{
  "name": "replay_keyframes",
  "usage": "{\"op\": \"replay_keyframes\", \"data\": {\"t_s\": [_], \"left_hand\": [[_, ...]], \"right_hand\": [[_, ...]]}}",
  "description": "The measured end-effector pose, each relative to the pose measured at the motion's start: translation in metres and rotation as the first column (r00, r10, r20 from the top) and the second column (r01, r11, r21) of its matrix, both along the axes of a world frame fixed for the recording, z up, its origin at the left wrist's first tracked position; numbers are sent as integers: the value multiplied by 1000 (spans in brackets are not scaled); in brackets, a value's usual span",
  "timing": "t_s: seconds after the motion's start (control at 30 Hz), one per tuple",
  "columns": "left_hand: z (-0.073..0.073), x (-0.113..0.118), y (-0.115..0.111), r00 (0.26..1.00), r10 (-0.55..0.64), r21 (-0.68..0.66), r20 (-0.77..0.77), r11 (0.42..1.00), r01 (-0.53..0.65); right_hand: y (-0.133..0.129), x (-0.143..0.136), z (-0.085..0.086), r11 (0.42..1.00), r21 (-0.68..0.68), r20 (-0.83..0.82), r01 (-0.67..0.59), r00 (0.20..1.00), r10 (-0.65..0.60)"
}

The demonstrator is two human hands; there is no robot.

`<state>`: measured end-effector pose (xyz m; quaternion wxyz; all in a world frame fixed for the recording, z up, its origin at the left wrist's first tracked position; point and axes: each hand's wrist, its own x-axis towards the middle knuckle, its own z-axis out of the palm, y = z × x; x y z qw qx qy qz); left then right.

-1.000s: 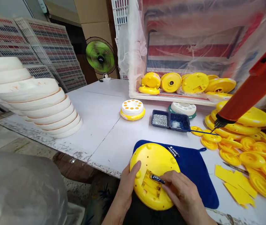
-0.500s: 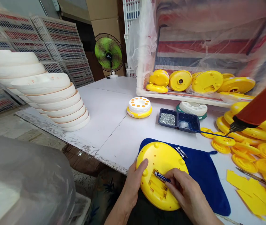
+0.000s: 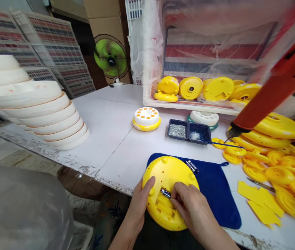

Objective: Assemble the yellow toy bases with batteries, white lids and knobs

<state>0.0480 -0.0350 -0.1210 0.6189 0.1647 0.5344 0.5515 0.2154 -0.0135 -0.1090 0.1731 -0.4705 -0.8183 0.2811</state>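
Observation:
My left hand [image 3: 142, 199] grips the left edge of a round yellow disc [image 3: 175, 170], thumb on its face. The disc is tilted over the front of a blue cloth [image 3: 219, 191], with its open battery compartment facing me. A dark battery [image 3: 165, 193] lies at the upper slot of that compartment. My right hand [image 3: 189, 201] is closed at the battery's right end, its fingertips pressed on it. Another battery [image 3: 191, 166] rests on the cloth behind the disc.
Behind are a white and yellow round piece [image 3: 146, 118], a blue tray of screws [image 3: 178, 130] and a crate [image 3: 147, 99] of yellow discs. A red screwdriver [image 3: 264, 93] hangs at the right above yellow parts [image 3: 280, 175]. White rings [image 3: 59, 130] are stacked at the left.
The battery has gone down from a slant into the compartment's upper slot, with my right hand still on its end. The whole view has shifted, so things appear further left.

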Motion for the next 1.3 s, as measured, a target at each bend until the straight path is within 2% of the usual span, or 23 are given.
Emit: {"op": "replay_keyframes", "data": {"t_s": [0.1,0.2,0.27,0.33,0.4,0.5,0.6,0.73,0.83,0.9,1.0,1.07,1.13,1.3], "left_hand": [[0,-1,1,1000,-15,-30,11,999,16],[-1,-3,2,999,-32,-64,25,997,33],[-1,-4,3,999,-35,-77,30,996,37],[-1,-4,3,998,-34,-87,43,995,38],[-1,-4,3,998,-33,-80,56,996,37],[1,-3,3,998,-28,-85,63,996,33],[2,-3,2,998,-27,-90,65,995,33],[2,-1,0,999,-12,-48,38,999,14],[1,0,-1,1000,-7,-30,26,1000,8],[-2,0,-1,1000,-11,-17,24,1000,12],[-8,-1,0,1000,-14,7,18,1000,14],[-11,-1,0,1000,-7,26,4,1000,7],[-13,0,0,1000,8,45,-17,999,-7],[-13,3,1,997,44,78,-64,996,-39]], "right_hand": [[21,23,-2,997,3,-180,73,981,-72],[55,50,-5,967,113,-167,229,964,-208],[76,61,-7,968,144,-106,207,976,-192],[90,68,-11,983,146,-44,112,993,-106],[95,73,-15,991,131,4,27,1000,-28],[93,81,-23,994,113,34,-6,999,3],[90,89,-33,993,115,16,24,1000,-26],[89,92,-38,981,116,-92,156,985,-146],[78,85,-21,978,70,-189,196,965,-180],[64,74,-2,994,18,-242,109,965,-101],[42,49,26,992,-81,-280,-99,957,73],[32,29,39,970,-121,-214,-211,960,183],[27,12,46,956,-102,-92,-274,960,265],[28,-14,50,924,-24,208,-381,902,377]]}}
